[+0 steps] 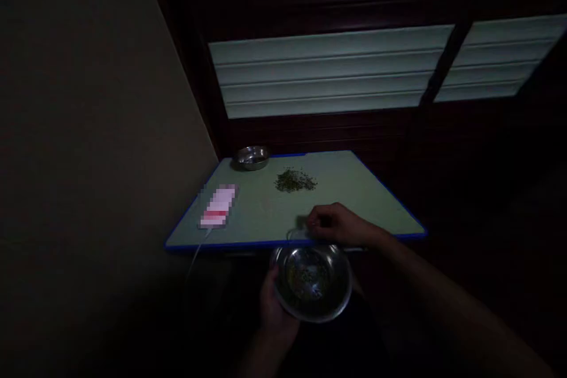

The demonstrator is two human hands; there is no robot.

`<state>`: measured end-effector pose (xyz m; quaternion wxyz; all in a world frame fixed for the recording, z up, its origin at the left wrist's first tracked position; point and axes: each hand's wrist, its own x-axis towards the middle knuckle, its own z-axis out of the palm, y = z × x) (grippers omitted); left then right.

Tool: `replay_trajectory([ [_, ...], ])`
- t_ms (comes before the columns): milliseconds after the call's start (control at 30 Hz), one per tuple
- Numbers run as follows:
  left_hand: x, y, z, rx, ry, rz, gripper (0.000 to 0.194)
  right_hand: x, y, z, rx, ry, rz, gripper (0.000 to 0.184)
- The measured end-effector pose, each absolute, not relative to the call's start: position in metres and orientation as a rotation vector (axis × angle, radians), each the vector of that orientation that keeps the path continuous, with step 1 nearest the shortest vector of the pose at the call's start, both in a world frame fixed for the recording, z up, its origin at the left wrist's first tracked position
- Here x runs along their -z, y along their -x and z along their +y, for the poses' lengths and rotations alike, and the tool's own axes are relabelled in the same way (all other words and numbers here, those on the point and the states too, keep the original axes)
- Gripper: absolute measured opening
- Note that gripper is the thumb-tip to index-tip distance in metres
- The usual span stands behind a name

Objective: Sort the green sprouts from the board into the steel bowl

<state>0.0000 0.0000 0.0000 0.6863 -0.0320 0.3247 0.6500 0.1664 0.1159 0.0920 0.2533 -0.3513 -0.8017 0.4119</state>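
Observation:
My left hand (279, 312) grips the left side of a shiny metal bowl (339, 301), held just below the table's near edge. Small dark bits lie in the bottom of the bowl. Above its far rim, over the front of the table, my right hand (340, 224) is closed with fingers and thumb curled together. What is in those fingers, if anything, is too dark and small to make out. Farther back, a loose pile of small greenish-brown bits (292, 181), perhaps seeds or dried herb, is spread on the tabletop.
The pale green table (363, 195) has a blue edge. A second metal bowl (252, 156) stands at its back left corner. A lit phone (219, 205) lies at the left with a white cable (195, 257) hanging over the edge. A wall (110, 130) rises on the left.

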Motion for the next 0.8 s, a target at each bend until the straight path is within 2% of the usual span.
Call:
replay_trajectory([
  [200,-0.005,-0.002,0.000,-1.450,0.106,0.797,0.024,-0.092,-0.165,0.128,-1.226,0.981,-1.989,0.017],
  [300,-0.004,-0.001,0.000,-1.437,0.110,0.804,0.024,-0.095,-0.165,0.155,-1.165,1.053,-1.844,0.019],
  [533,0.000,0.001,0.000,-1.432,0.091,0.781,0.024,-0.082,-0.173,0.210,-0.706,1.254,-1.476,0.017],
  [667,-0.002,0.000,-0.001,-1.468,0.090,0.787,0.024,-0.069,-0.181,0.213,-0.396,1.375,-1.491,0.020],
  [800,-0.004,0.001,-0.002,-1.480,0.093,0.764,0.024,-0.067,-0.185,0.210,-0.251,1.481,-1.549,0.019],
])
